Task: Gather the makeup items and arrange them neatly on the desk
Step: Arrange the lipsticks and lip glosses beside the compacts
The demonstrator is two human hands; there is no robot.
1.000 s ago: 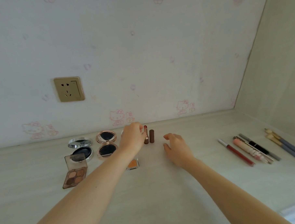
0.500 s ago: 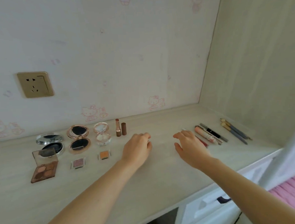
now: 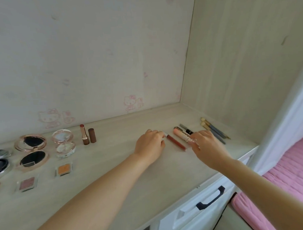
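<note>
On the pale desk (image 3: 101, 183) my left hand (image 3: 149, 145) pinches the silver far end of a red lip gloss (image 3: 176, 143) that lies flat. Just right of it lies a pink tube (image 3: 181, 134); my right hand (image 3: 206, 146) curls its fingertips over that tube's near end. A grey-and-black pencil (image 3: 186, 129) and two blue-handled brushes (image 3: 214, 130) lie further right, partly hidden by my right hand. Left of my hands stand an uncapped lipstick (image 3: 83, 135) and its brown cap (image 3: 92, 135).
Two open compacts, rose-gold (image 3: 31, 151) and pearly (image 3: 63, 143), lie at the left with an orange pan (image 3: 64, 169) and a mauve pan (image 3: 27, 183) in front. A silver compact (image 3: 0, 159) is cut by the left edge. Drawer handle (image 3: 210, 198) and pink bedding (image 3: 289, 178) lie right.
Both hands moved right, away from the lipstick, onto the lip gloss and pink tube. The view also swung right, so the wall socket left the picture.
</note>
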